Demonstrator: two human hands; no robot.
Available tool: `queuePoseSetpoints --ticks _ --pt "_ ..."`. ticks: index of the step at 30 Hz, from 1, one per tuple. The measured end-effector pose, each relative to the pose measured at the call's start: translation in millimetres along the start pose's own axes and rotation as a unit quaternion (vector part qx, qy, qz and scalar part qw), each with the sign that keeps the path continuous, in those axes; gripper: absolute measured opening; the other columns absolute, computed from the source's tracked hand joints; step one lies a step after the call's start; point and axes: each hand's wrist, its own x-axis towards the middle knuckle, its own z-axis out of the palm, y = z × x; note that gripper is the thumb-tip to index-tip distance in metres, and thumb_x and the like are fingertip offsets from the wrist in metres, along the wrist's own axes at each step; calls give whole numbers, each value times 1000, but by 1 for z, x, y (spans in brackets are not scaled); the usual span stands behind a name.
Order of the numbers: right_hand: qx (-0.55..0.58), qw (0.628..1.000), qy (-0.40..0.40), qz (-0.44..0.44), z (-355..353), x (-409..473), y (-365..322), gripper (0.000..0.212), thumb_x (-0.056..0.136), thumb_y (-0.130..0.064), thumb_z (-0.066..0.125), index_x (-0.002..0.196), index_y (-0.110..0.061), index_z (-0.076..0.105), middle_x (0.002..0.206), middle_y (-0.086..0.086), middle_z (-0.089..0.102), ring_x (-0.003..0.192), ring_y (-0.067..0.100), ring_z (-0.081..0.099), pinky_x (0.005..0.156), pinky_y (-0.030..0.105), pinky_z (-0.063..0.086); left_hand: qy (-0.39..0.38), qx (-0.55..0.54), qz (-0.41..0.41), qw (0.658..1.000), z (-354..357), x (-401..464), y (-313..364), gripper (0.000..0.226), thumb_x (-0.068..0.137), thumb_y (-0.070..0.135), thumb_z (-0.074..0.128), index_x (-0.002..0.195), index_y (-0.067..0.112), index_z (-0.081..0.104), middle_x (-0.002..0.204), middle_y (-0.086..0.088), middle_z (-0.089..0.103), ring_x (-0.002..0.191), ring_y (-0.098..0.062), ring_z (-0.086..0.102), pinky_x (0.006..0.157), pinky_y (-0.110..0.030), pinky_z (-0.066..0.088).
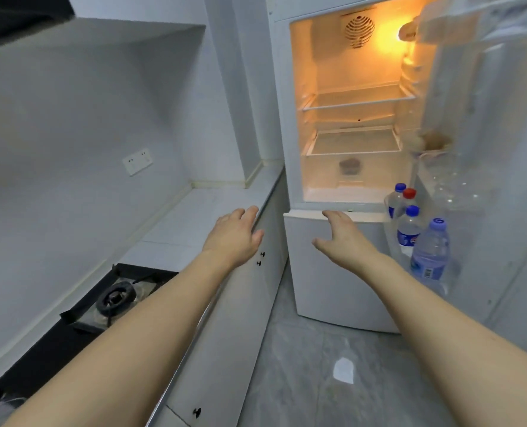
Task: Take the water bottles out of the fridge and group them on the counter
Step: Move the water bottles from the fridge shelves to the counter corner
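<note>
The white fridge (290, 143) stands with its upper door swung open to the right and its inside lit yellow. Several clear water bottles sit in the bottom door shelf: a large one with a lilac cap (431, 251), one with a blue cap (408, 231), one with a red cap (409, 194) and another blue-capped one (395, 201) behind. My left hand (236, 234) reaches out over the edge of the white counter (194, 217), fingers apart, holding nothing. My right hand (344, 238) is stretched in front of the lower fridge door, open, left of the bottles.
A black gas hob (114, 298) is set into the counter at the near left. A wall socket (137, 161) sits above the counter. White cabinet doors with black knobs (260, 258) run below it. The fridge shelves look bare except for a small dark item (350, 165) in the drawer. Grey tiled floor (311, 365) lies ahead.
</note>
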Motion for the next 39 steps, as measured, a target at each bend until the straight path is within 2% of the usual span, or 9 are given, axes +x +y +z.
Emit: queuePoseSetpoints --ticks 10,19,23,26,30,33,37,39 --pt "-25 994 73 80 -19 82 60 64 89 -22 59 147 -7 33 150 11 37 137 26 35 114 37 30 -36 -52 62 996 58 127 27 50 98 37 45 143 17 35 141 -10 45 125 -31 45 101 -41 41" --pt "-58 973 126 184 -32 164 102 60 89 -21 58 144 -7 37 145 12 42 133 29 39 109 40 35 -88 -138 88 983 102 237 36 54 99 36 43 148 17 30 146 -9 42 128 -26 45 101 -36 39" --pt "-91 961 141 219 -39 185 118 55 87 -21 58 138 -5 42 138 13 47 126 31 44 100 41 42 -100 -204 90 970 122 260 52 53 100 37 43 148 19 30 151 -4 37 133 -23 41 105 -36 36" --pt "-116 951 157 242 -43 198 134 50 85 -20 58 131 -4 47 131 14 51 118 33 48 91 43 46 -114 -230 114 960 137 278 72 52 100 35 43 148 19 32 152 -1 37 129 -21 46 106 -33 33" --pt "-141 933 179 277 -45 202 159 39 83 -17 58 119 -3 53 119 16 57 109 37 50 84 42 45 -130 -246 157 948 152 304 99 48 100 33 44 146 19 35 150 2 39 135 -16 38 106 -28 30" --pt "-156 915 182 323 -47 206 179 39 83 -19 58 119 -5 54 117 18 57 107 39 53 83 39 44 -148 -258 178 938 168 328 124 45 100 32 44 143 21 38 147 3 43 132 -14 41 98 -23 31" --pt "-154 899 196 361 -57 215 201 27 87 -16 55 112 -4 54 116 17 56 104 36 54 80 35 41 -182 -273 196 924 180 357 157 43 99 33 44 141 23 40 144 3 46 129 -14 44 97 -25 34" --pt "-139 891 208 378 -64 225 212 28 92 -13 50 117 -1 51 116 20 57 105 36 55 81 32 36 -196 -268 214 919 185 374 175 43 99 31 45 141 22 41 144 3 47 129 -16 45 99 -27 35"
